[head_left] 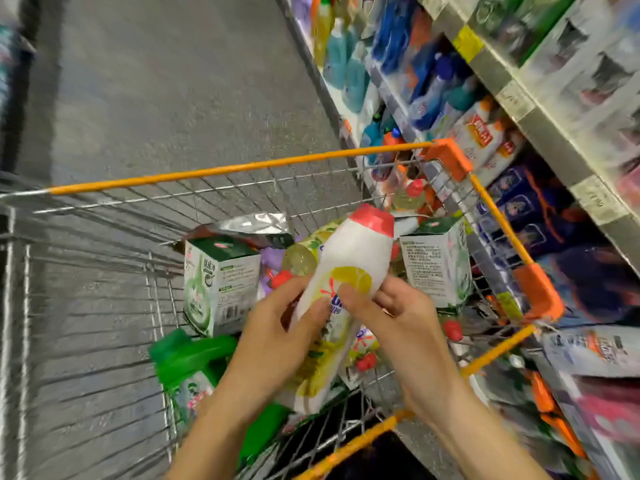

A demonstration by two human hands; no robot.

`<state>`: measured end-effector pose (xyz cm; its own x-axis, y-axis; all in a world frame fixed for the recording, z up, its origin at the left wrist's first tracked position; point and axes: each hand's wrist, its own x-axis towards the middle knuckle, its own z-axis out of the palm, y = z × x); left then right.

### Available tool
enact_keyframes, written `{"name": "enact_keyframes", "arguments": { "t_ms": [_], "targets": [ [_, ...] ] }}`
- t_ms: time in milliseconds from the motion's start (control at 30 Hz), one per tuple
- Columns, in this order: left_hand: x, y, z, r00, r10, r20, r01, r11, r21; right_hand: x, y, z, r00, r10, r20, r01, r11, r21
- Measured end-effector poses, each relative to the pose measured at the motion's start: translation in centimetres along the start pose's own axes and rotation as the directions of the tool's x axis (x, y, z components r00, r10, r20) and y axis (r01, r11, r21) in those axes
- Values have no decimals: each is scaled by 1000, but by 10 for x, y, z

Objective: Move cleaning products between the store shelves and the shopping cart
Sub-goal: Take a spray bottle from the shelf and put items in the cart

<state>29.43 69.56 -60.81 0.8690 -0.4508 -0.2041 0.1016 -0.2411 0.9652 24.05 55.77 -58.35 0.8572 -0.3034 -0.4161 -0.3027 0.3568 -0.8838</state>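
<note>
A white bottle (353,251) with a red cap and a yellow lemon label is held over the shopping cart (221,169), cap pointing away from me. My left hand (277,334) grips its lower body from the left. My right hand (398,317) grips it from the right, thumb across the label. Inside the cart lie two green-and-white boxes (218,282), (436,261), a green bottle (187,358), a silver pouch (249,225) and more red-capped bottles (363,358). The store shelves (512,95) run along the right.
The shelves hold blue, teal and yellow detergent bottles (349,64) and dark refill packs (530,206). Grey floor (173,81) of the aisle stretches ahead and to the left of the cart. The cart's orange-trimmed right rim (498,223) sits close to the shelves.
</note>
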Motion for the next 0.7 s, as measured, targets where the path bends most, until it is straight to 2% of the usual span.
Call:
{"name": "enact_keyframes", "arguments": {
  "t_ms": [133, 233, 300, 500, 700],
  "targets": [
    [-19, 27, 19, 998, 47, -31, -51, 991, -123, -37, -16, 0, 985, -153, -81, 150, 988, -39],
    [-30, 51, 35, 1000, 17, 24, -9, 952, -305, -63, -27, -7, 971, -224, -84, 217, 972, -87],
    [-37, 65, 46, 997, 36, 61, -11, 930, -368, -81, -34, -15, 951, -285, -120, 271, 955, -124],
    [-58, 109, 90, 947, 178, 266, -82, 938, -337, -142, -67, -54, 872, -401, -282, 401, 914, -60],
    [-90, 171, 156, 833, 341, 435, -238, 932, -273, -214, -98, -110, 740, -494, -457, 498, 859, -121]
  ]
}}
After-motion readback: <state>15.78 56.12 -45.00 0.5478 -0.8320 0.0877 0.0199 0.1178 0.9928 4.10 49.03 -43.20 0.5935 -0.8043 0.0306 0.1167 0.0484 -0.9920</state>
